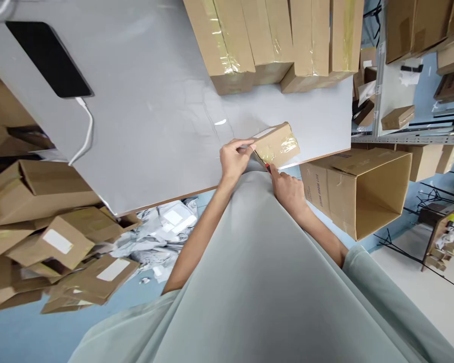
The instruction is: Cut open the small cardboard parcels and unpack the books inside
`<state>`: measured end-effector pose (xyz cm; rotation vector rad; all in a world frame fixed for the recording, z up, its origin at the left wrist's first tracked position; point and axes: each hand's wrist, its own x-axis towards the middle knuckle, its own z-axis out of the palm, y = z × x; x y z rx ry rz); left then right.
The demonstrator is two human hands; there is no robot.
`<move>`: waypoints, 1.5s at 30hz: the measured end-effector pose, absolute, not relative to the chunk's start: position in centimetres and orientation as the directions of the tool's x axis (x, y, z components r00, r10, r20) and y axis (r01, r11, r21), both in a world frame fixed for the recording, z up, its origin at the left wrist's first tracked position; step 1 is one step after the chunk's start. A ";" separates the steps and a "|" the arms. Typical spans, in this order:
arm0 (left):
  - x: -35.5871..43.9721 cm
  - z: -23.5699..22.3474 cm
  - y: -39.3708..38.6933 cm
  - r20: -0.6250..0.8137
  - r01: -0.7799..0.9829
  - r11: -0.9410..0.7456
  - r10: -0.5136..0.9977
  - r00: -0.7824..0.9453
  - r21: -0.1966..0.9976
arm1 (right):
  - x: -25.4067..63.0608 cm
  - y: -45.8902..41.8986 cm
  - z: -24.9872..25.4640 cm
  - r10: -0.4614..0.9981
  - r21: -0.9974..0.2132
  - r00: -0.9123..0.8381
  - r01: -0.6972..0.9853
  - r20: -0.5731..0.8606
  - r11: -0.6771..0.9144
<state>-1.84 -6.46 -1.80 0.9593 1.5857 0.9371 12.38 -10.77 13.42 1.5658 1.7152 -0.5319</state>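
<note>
Nearest the camera: the wearer's grey-green shirt [227, 277], on the near side of the small taped carton [278, 142], the reference point here. The carton is at the desk's [136, 111] near edge. At its left end, left hand [235, 159]: grip clamped on the carton. At its near side, right hand [289, 191]: grip closed around a red tool [268, 167], probably a cutter; blade not discernible. In my judgement, sound practice calls for shallow strokes along the tape, left fingertips clear of the tool's line, and work directed away from the shirt.

Surroundings, left to right. Well left of the carton, past the desk: heaped opened boxes [60, 239]. Left and beyond, on the desk: a black smartphone [47, 58] with white cable [86, 136]. Left and nearer, below desk level: grey plastic mailers [155, 242]. Beyond: a row of tape-sealed cartons [234, 40]. Right: a large open-ended box [329, 194]. Farther right: a metal shelving rack [408, 139] holding boxes.
</note>
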 end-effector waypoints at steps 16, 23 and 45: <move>-1.8 -1.5 -6.2 -0.213 0.378 0.264 0.962 -0.172 0.887 | 15.5 -13.1 17.2 0.692 0.161 0.106 0.987 -0.714 0.015; 3.2 1.2 -4.6 0.088 0.551 -0.261 0.943 0.321 0.792 | 19.9 -10.9 17.0 0.805 0.152 0.257 0.966 -0.535 -0.207; 6.2 -1.1 -4.7 0.061 0.594 -0.288 0.926 0.371 0.751 | 20.9 -5.2 12.1 0.761 0.139 0.125 0.989 -0.637 -0.046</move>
